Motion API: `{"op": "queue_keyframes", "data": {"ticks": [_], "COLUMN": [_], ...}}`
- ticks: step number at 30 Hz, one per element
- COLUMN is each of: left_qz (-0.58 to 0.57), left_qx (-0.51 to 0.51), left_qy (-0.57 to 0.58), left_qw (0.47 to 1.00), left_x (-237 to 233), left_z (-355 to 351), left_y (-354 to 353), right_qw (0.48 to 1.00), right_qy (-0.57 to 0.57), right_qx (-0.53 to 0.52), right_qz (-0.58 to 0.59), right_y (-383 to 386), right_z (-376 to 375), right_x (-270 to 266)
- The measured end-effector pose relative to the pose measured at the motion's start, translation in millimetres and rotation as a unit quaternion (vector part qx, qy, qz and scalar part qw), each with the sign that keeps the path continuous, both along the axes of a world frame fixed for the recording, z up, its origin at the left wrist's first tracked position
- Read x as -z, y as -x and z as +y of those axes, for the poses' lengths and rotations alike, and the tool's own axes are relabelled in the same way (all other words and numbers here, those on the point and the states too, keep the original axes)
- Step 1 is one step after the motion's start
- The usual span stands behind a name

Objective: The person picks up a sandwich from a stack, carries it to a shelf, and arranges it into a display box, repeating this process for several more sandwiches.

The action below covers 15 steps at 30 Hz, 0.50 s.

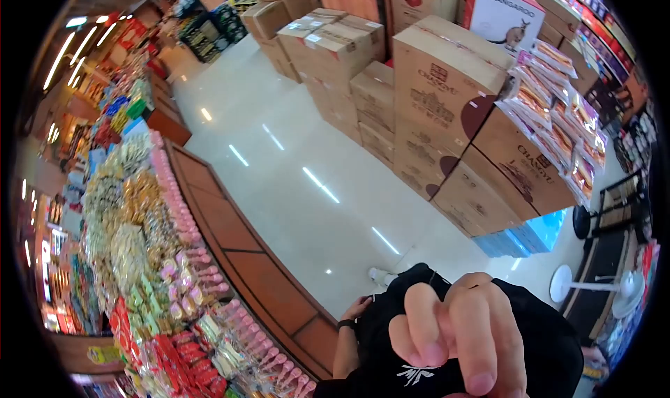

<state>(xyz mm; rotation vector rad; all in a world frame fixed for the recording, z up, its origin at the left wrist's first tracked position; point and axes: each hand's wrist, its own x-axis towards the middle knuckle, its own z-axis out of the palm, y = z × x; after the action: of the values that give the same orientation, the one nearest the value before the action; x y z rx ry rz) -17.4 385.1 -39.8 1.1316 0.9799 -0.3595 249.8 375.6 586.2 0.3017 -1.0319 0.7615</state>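
Observation:
My right hand (pixel 464 335) is large and close to the camera, in front of my black shirt (pixel 551 328). Its fingers are bent toward the lens and partly apart, and nothing shows between them. Lower and farther off, my left hand (pixel 358 309) hangs beside my dark clothing, a dark band on its wrist. Its fingers look loosely extended with no object visible in them, though their far side is hidden. A pale shoe (pixel 380 277) shows just beyond it. Nearest to the left hand is a long display counter with a brown panelled side (pixel 269 286).
Packaged snacks (pixel 143 251) cover the counter on the left, with a row of pink packs (pixel 255 339) along its edge. Stacked cardboard cartons (pixel 447 91) stand across the glossy floor (pixel 300 168). Flat bagged goods (pixel 551 105) lie on top. A white stand (pixel 593 286) is at right.

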Motion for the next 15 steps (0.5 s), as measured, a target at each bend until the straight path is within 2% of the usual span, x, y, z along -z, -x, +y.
{"op": "queue_keyframes", "data": {"ticks": [3,5,7,8,10,13,14,15], "left_qz": [0.025,0.045,-0.041,-0.035,0.004,0.040,0.042,0.047], "left_qx": [-0.002,0.001,0.000,0.004,0.063,0.012,0.029,0.028], "left_qy": [0.000,-0.012,-0.058,-0.055,-0.003,-0.020,0.019,0.019], "left_qw": [1.000,0.999,0.997,0.998,0.998,0.999,0.998,0.998], "left_x": [-17,-12,18,13,2,-10,-18,-19], "left_z": [2,5,4,8,23,24,32,31], "left_y": [-11,-18,-11,-12,-17,-29,-33,-34], "right_qw": [1.000,0.997,1.000,0.999,0.999,0.996,0.996,0.999], "right_qy": [0.002,-0.031,0.022,0.025,-0.042,-0.016,-0.017,0.010], "right_qx": [-0.020,0.036,-0.010,-0.007,-0.028,0.004,0.005,-0.042], "right_qz": [-0.021,-0.061,0.013,0.020,0.013,0.086,0.089,0.021], "right_y": [-17,-27,-28,-32,-40,-46,-58,-77], "right_z": [13,22,21,25,33,32,29,24], "right_x": [-3,2,-3,1,12,9,8,7]}}
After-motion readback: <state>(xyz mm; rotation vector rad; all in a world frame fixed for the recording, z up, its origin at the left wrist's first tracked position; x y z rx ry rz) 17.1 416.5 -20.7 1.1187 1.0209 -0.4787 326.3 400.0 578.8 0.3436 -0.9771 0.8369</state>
